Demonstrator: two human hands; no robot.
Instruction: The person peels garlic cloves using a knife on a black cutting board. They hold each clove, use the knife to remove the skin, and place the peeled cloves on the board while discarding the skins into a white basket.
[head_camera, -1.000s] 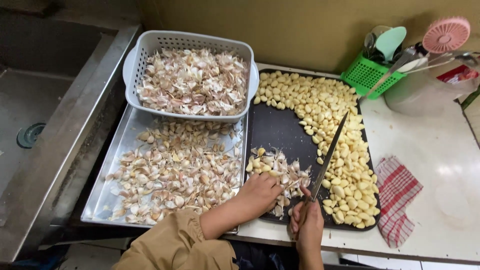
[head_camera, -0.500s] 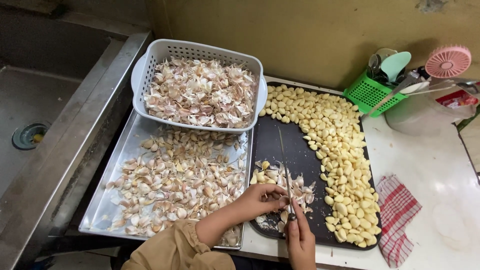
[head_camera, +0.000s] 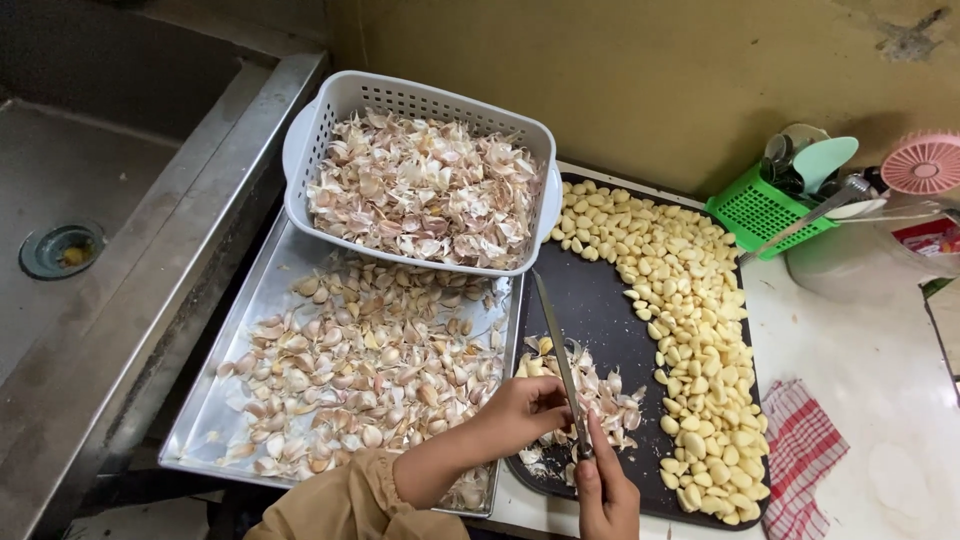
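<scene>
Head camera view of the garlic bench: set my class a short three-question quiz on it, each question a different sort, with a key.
1. True or false: the white basket holds peeled cloves.
2. Multiple choice: where do the peeled cloves lie? A) on the metal tray B) on the dark cutting board C) in the sink
3. Fill in: the right hand holds a ____ whose blade points away from the person.

Key
1. False: it holds papery skins.
2. B.
3. Knife; the left hand rests on the small pile of cloves and skins beside it.
</scene>
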